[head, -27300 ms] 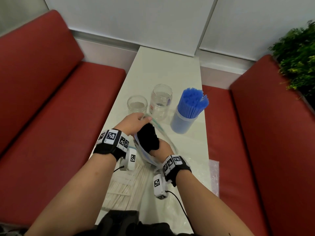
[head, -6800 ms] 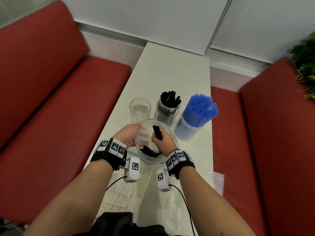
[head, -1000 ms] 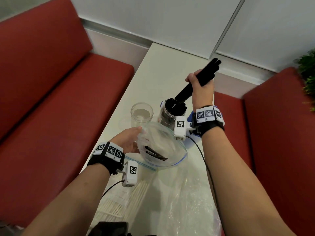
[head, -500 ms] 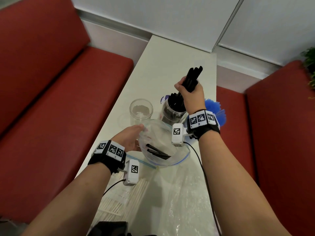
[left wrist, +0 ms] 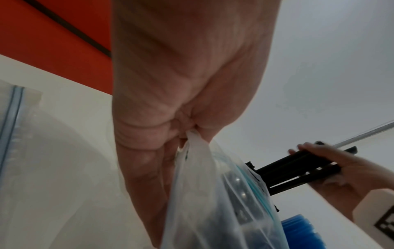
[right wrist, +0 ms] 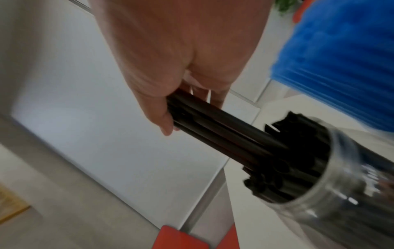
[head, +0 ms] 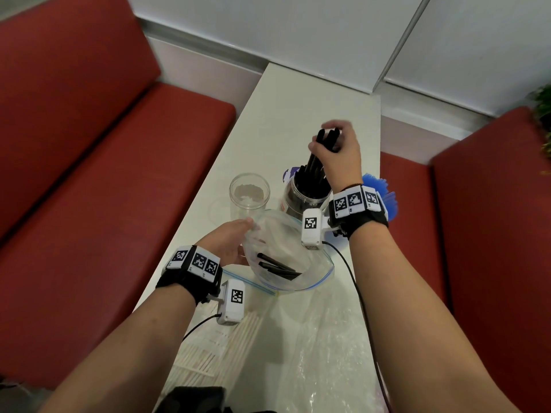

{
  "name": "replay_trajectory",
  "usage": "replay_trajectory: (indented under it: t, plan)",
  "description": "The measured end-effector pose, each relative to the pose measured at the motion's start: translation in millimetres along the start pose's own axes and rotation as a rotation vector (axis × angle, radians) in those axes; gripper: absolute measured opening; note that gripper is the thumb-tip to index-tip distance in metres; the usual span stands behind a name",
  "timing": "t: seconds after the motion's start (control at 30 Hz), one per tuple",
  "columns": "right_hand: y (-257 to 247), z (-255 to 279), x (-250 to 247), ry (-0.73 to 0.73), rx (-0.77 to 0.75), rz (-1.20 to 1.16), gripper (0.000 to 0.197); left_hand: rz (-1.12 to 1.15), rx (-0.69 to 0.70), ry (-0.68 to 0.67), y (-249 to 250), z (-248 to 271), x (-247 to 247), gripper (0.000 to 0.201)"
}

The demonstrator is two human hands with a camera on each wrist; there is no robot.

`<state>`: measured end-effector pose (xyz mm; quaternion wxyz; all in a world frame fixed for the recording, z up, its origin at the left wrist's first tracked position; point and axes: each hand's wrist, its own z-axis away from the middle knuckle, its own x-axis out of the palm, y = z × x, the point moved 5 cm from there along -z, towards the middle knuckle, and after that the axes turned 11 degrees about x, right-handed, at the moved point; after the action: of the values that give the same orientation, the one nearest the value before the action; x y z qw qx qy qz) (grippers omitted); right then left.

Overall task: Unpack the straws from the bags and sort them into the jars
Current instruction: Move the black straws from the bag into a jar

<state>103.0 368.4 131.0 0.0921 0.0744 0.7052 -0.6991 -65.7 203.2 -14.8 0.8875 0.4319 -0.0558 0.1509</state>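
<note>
— Down the middle, between two red benches [head: 98, 162]: narrow white table [head: 298, 114], far end butted against a pale panelled wall [head: 268, 25]. Bare tabletop only beyond the jars.
— Along the centre?
— Empty clear jar [head: 249, 193], then jar of black straws [head: 304, 198] just beside, blue straws [head: 384, 198] at the right edge behind the wrist.
— Right hand [head: 337, 153]?
— Raised over the middle jar, fingers curled around a black straw bundle [right wrist: 224, 134], lower ends already inside the rim.
— Left hand [head: 229, 242]?
— Pinching the rim of a clear zip bag [head: 316, 272], mouth held open, a few black straws lying inside.
— Near edge?
— Crowded: white straws [head: 214, 347] at the left edge, crumpled empty plastic [head: 328, 353] spread to the right edge.
</note>
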Motion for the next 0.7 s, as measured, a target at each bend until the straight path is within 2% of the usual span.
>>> replay_trajectory:
  t: [0.1, 0.2, 0.3, 0.47, 0.5, 0.57, 0.63, 0.7]
  plan:
    - [-29, 2, -3, 0.062, -0.204, 0.045, 0.041, -0.010, -0.001, -0.012, 1, 2, 1, 0.029]
    - [-33, 1, 5, 0.084, -0.293, 0.240, 0.034, -0.012, -0.002, -0.014, 2, 5, 3, 0.028]
    - [-4, 0, 16, 0.060, -0.217, 0.470, 0.034, -0.020, 0.000, -0.003, 2, 6, 3, 0.027]
    - [66, 3, 43, -0.244, -0.108, 1.160, 0.037, -0.032, 0.001, 0.021, 3, 6, 1, 0.032]
    - [71, 3, 44, -0.249, -0.091, 1.189, 0.039, -0.034, 0.000, 0.023, 3, 5, 1, 0.033]
    - [66, 4, 46, -0.214, -0.087, 1.097, 0.049, -0.029, 0.006, 0.024, 3, 4, -1, 0.032]
    - [52, 0, 47, -0.123, -0.152, 1.022, 0.060, -0.024, 0.008, 0.023, 3, 3, -1, 0.029]
    - [41, 0, 47, -0.023, -0.218, 1.075, 0.068, -0.015, 0.013, 0.019, 2, 2, -1, 0.028]
